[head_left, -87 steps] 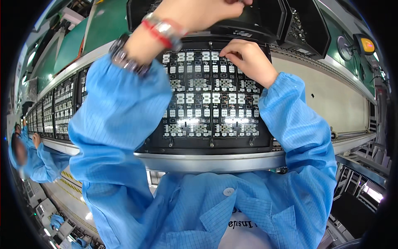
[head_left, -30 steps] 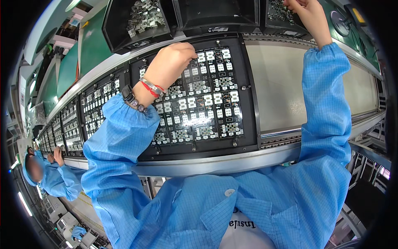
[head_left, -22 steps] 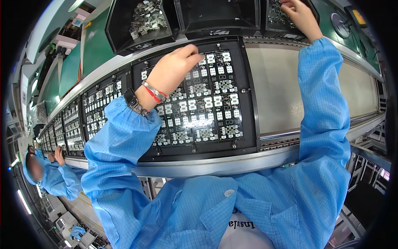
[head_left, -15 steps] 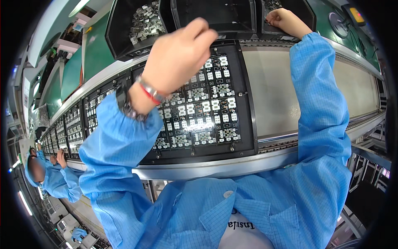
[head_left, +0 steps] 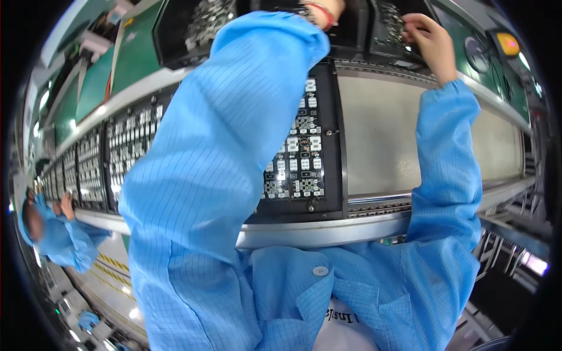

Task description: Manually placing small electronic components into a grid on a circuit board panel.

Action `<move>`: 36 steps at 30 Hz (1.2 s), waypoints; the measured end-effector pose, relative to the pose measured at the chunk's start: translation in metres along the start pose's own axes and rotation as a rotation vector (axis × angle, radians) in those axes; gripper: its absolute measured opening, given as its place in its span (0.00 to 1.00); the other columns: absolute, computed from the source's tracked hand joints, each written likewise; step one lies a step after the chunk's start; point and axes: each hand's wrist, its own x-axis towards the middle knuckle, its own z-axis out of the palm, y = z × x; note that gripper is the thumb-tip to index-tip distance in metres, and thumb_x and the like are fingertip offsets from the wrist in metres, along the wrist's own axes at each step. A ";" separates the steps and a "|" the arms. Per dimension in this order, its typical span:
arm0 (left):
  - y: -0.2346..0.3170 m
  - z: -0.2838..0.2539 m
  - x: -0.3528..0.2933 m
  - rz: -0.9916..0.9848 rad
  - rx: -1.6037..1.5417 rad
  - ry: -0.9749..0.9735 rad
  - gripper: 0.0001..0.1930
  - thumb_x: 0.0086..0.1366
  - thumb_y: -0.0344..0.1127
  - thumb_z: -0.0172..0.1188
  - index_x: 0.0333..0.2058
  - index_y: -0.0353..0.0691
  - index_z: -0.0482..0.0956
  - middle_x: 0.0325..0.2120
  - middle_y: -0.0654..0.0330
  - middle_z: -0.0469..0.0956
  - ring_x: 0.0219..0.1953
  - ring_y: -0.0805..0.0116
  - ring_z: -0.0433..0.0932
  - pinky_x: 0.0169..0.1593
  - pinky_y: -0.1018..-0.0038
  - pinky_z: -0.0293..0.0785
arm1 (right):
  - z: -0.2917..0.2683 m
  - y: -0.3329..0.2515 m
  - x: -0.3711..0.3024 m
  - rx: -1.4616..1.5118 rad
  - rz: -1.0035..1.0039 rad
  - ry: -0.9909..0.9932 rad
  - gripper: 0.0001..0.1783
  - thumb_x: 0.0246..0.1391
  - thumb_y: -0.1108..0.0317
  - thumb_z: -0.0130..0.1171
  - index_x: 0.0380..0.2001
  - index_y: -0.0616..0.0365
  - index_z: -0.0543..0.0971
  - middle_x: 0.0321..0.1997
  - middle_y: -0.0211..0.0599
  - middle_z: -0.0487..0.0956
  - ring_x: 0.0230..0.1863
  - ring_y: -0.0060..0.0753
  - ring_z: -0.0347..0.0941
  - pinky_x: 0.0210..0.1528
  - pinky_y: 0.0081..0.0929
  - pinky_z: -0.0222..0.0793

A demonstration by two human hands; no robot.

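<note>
My left arm stretches across the work to the top edge of the picture, where my left hand (head_left: 335, 7) is over the middle black bin (head_left: 353, 35); its fingers are out of sight. My right hand (head_left: 434, 45) is at the right-hand black bin (head_left: 380, 50), which holds small dark and shiny parts (head_left: 389, 23). Its fingers are bent together at the tips, and whatever they pinch is too small to make out. Beneath my left sleeve lies a black tray (head_left: 332, 175) of circuit boards (head_left: 301, 158) with white components, partly covered by the arm.
Shiny metal parts (head_left: 209, 23) fill the left black bin. More board trays (head_left: 132, 131) run leftward along the conveyor, whose pale bed (head_left: 380, 134) shows on the right. A co-worker in blue (head_left: 61, 237) is at the far left. A yellow-and-black device (head_left: 507, 44) stands at upper right.
My left hand has moved from above the boards up and away to the middle bin. My right hand has shifted slightly right, its fingers lifted at the bin. The view has shifted a little.
</note>
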 end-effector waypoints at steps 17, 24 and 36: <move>-0.162 -0.083 -0.032 0.356 -0.083 -0.182 0.07 0.47 0.32 0.65 0.25 0.36 0.81 0.26 0.49 0.80 0.31 0.54 0.81 0.34 0.65 0.77 | 0.023 -0.082 -0.003 0.162 -0.027 0.206 0.13 0.55 0.75 0.58 0.43 0.69 0.76 0.40 0.42 0.79 0.41 0.30 0.77 0.46 0.22 0.74; -0.221 -0.129 -0.010 0.703 -0.238 -0.072 0.07 0.44 0.32 0.67 0.24 0.37 0.81 0.25 0.51 0.80 0.31 0.56 0.81 0.33 0.66 0.77 | 0.148 -0.189 -0.030 0.212 -0.078 0.147 0.11 0.55 0.72 0.57 0.40 0.67 0.79 0.36 0.37 0.80 0.37 0.24 0.76 0.44 0.19 0.71; -0.364 -0.153 -0.037 1.091 -0.511 0.007 0.05 0.47 0.27 0.57 0.22 0.32 0.80 0.22 0.42 0.77 0.29 0.47 0.79 0.38 0.62 0.76 | 0.236 -0.216 -0.072 0.301 -0.040 -0.101 0.08 0.55 0.75 0.56 0.39 0.62 0.77 0.34 0.25 0.76 0.35 0.16 0.71 0.41 0.15 0.66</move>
